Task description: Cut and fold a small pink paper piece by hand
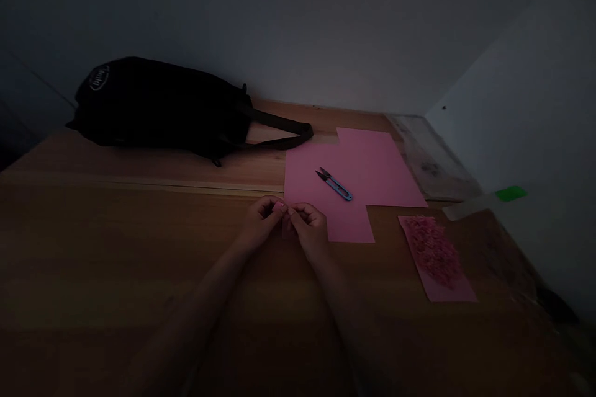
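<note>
My left hand (261, 221) is closed in a pinch on a small pink paper piece (278, 206). Against it, fingertips almost meeting, my right hand (309, 227) is pinched too; whether it grips the same piece or another small bit I cannot make out. Both hands are above the near left edge of a large pink paper sheet (354, 167). Thread snips (336, 185) with blue handles lie on that sheet, blades toward the upper left. To the right, a heap of shredded pink bits (434, 249) rests on a smaller pink paper (449, 293).
A black bag (162, 105) lies at the back left of the wooden table (116, 248), its strap (284, 124) reaching toward the sheet. Clear plastic (433, 158) lies along the right wall. A green tab (511, 193) shows nearby. The room is dim.
</note>
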Tool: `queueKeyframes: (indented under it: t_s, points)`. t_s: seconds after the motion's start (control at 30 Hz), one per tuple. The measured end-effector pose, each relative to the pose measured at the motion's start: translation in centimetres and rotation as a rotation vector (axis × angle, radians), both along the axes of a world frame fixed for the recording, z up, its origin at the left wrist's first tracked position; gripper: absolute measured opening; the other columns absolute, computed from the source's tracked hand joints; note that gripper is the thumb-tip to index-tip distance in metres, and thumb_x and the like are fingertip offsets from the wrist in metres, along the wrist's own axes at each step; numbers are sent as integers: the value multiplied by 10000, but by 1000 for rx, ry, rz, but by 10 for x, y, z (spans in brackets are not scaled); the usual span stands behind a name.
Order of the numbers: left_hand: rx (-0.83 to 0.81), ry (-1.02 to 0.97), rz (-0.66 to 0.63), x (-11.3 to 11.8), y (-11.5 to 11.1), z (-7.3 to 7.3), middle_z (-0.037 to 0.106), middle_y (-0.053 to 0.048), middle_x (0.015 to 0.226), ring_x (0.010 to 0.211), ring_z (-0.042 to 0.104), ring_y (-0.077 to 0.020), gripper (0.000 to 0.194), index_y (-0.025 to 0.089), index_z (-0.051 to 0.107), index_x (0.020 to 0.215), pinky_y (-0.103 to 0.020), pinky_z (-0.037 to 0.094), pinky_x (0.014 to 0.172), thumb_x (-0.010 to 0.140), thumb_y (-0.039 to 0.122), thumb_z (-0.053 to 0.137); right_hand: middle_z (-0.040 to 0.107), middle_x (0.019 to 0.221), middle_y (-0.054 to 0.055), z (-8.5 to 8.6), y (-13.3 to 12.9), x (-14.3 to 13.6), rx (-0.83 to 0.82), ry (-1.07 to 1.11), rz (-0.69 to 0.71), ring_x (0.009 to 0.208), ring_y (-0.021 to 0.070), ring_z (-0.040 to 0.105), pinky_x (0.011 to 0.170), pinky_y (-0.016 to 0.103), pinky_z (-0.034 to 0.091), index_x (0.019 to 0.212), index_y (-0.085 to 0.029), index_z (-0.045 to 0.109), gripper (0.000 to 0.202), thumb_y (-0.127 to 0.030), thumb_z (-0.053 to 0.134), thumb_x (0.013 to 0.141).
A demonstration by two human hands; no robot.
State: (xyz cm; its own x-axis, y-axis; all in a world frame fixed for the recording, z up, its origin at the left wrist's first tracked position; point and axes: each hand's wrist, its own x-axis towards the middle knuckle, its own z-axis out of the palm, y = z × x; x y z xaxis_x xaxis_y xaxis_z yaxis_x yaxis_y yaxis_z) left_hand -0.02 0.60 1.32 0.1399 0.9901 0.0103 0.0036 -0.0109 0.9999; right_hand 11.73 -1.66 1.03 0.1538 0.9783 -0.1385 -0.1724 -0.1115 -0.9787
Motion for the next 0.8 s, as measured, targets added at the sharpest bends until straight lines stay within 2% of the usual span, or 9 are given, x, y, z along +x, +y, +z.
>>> queueKeyframes:
  t_s: [0.8]
  points:
    - [22, -27, -15, -2, 0, -1, 599, -9, 698, 667, 544, -122, 161, 163, 602, 695, -246, 441, 650, 695, 321, 635, 526, 457, -59, 4, 0, 1, -15, 33, 7, 373, 73, 452, 366, 188, 369, 629, -189, 548, 168, -345, 611, 640]
